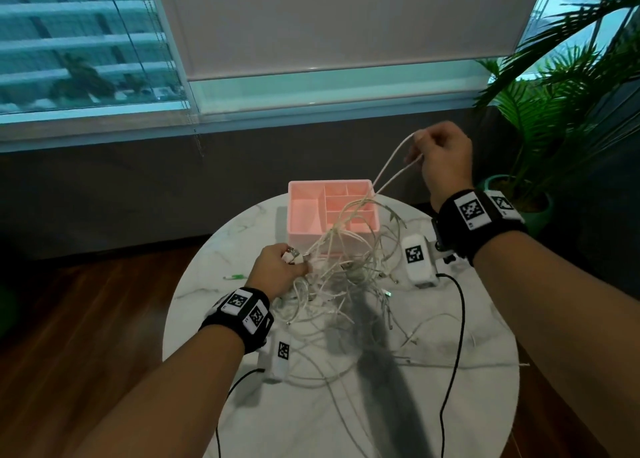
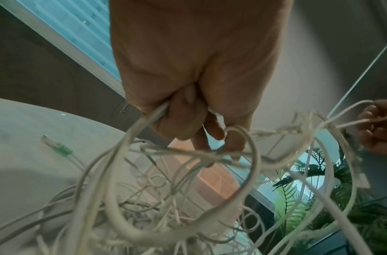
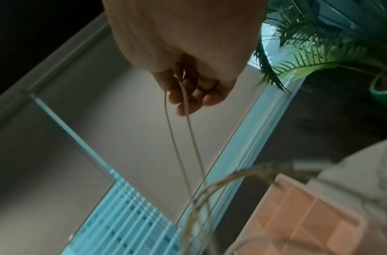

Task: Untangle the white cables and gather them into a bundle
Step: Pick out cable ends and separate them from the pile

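The white cables (image 1: pixel 346 284) lie as one loose, knotted mass on the round marble table (image 1: pixel 485 405), just in front of the pink divided organizer (image 1: pixel 304 211). They are thin cords of off-white colour, several of different thickness, looping over and through one another; small plugs show at some free ends, and a few strands trail flat across the tabletop toward the near edge. A short connector with a green collar (image 1: pixel 232 277) lies apart on the table, to the left of the pile.

The left hand (image 1: pixel 277 270) sits low at the left side of the tangle, its fingers curled round a clutch of strands and plug ends; the left wrist view shows thick loops spilling down from that fist (image 2: pixel 188 110).

The right hand (image 1: pixel 441 159) is raised well above the table, beyond the organizer, pinching a doubled loop of one cable (image 1: pixel 394 166). The two runs of that loop stretch taut and slanting down over the organizer into the knot at the heart of the pile; in the right wrist view they hang from the curled fingers (image 3: pixel 188 96) as two thin parallel lines

A potted palm (image 1: pixel 568 87) stands at the right, by the window
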The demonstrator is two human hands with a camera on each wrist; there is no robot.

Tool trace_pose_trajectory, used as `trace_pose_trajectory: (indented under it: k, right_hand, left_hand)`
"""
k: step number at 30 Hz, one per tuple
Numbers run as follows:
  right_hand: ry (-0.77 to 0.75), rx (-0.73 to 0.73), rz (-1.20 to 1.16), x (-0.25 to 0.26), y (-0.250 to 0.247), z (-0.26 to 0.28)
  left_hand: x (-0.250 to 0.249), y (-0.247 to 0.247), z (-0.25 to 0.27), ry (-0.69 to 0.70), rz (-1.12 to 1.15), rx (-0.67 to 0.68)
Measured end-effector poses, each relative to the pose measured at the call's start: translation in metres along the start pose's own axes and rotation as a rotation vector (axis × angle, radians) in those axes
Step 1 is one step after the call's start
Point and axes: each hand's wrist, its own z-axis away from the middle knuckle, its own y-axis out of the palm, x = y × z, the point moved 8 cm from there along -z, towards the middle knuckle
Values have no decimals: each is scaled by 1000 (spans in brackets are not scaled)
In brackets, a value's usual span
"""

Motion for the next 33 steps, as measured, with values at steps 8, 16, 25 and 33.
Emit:
trace_pose_trajectory:
  k: [8,16,25,33]
  right_hand:
    - [183,451,18,-7,45,39]
    - [193,743,-83,22,84,78]
    - [168,711,-552,67,73,65]
    - [219,252,-797,67,7,4]
  left_hand:
    - [-55,-3,12,144,281,-9]
    - [-89,31,19,263,255,54]
    - [-56,30,11,232,132,-65]
    - [-24,18,16,190,-72,-78]
